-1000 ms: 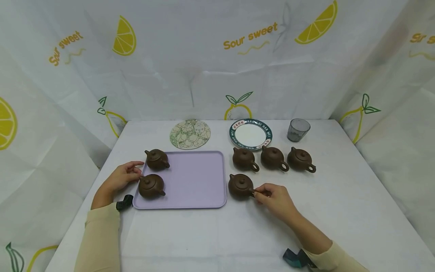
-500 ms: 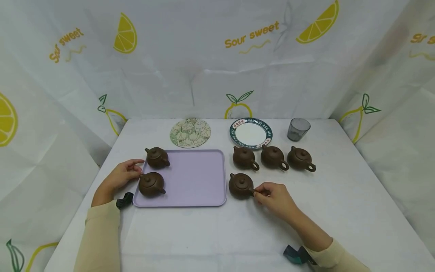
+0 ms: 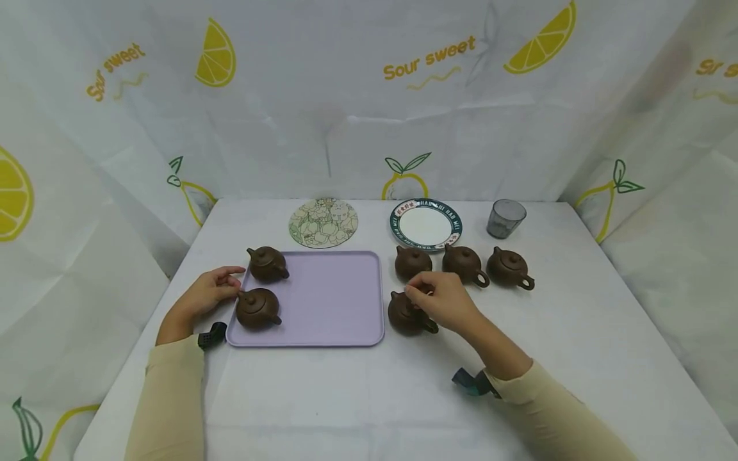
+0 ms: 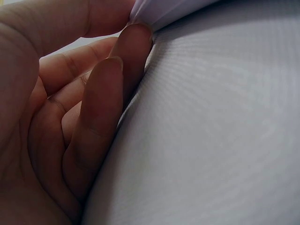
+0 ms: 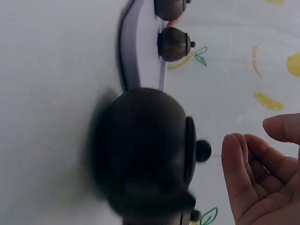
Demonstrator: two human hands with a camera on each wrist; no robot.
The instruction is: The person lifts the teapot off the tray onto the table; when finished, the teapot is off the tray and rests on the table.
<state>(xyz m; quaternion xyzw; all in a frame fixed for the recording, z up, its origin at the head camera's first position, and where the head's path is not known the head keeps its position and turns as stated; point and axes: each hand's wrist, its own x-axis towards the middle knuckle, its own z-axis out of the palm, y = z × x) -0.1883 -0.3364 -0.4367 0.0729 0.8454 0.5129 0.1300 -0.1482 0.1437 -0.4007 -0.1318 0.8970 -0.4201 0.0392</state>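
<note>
At the left edge of the lavender tray (image 3: pixel 334 301), my left hand (image 3: pixel 202 296) pinches the rim between thumb (image 4: pixel 101 16) and fingers. Two dark brown teapots (image 3: pixel 257 310) stand one behind the other at that end of the tray. To the right of the tray, another brown teapot (image 3: pixel 401 320) stands on the table, partly covered by my right hand (image 3: pixel 445 301) in the head view. Seen from the right wrist, the fingers (image 5: pixel 234 161) are bent and apart from the teapot's lid knob (image 5: pixel 203 151), with nothing between thumb and fingers.
Behind the right hand, three more brown teapots (image 3: pixel 463 264) stand in a row. Farther back are a round patterned mat (image 3: pixel 323 223), a plate with a green rim (image 3: pixel 394 224) and a grey glass (image 3: pixel 505 219). A white lemon-print sheet hangs behind the table.
My right hand has let go of the teapot's handle and moved up and left over its lid. That teapot has stayed put. The left hand remains on the tray's edge.
</note>
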